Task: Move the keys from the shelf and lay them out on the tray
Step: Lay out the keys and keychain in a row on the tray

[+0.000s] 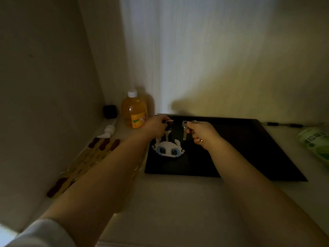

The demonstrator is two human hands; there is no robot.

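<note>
A black tray (pixel 249 148) lies on the pale surface in dim light. My left hand (pixel 155 126) pinches a dark-headed key (pixel 43 127) over the tray's far left part. From that key a white pixel-bead charm (pixel 169 150) with blue eyes hangs down onto the tray. My right hand (pixel 203 133) grips a silver key (pixel 184 131) by its head, blade pointing down, just above the tray. The two hands are close together but apart.
An orange-liquid bottle (pixel 135 111) with a white cap stands left of the tray, with a small black cube (pixel 110 111) behind it. A white pump head (pixel 107 131) and a woven mat (pixel 85 163) lie along the left wall. A green packet (pixel 316 145) sits at the right.
</note>
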